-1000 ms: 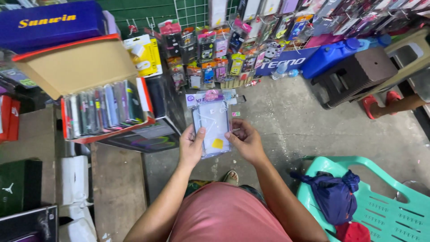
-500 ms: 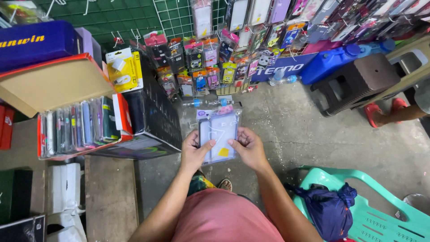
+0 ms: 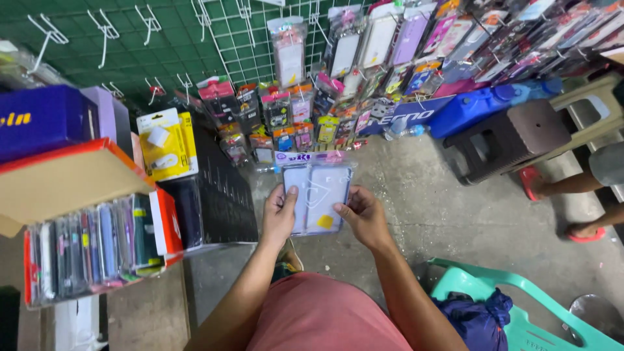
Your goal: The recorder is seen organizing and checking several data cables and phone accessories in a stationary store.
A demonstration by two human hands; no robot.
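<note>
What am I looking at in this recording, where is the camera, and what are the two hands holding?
There is no machine here: a person works with two bare hands. The single picture comes from a camera worn on the person's head, looking down past their lap.

The left hand and the right hand hold the opposite sides of a clear plastic packet with pale phone cases inside and a small yellow sticker. Both have a closed grip on it.

Beyond the hands is a concrete floor. On the left an open orange box holds more cases standing on edge, beside a black box. Ahead, a green wire grid carries hooks and many hanging packets. A dark stool stands on the right, and a green plastic chair with a dark blue bag is near the person. Another person's foot in a red sandal shows at the right edge.
</note>
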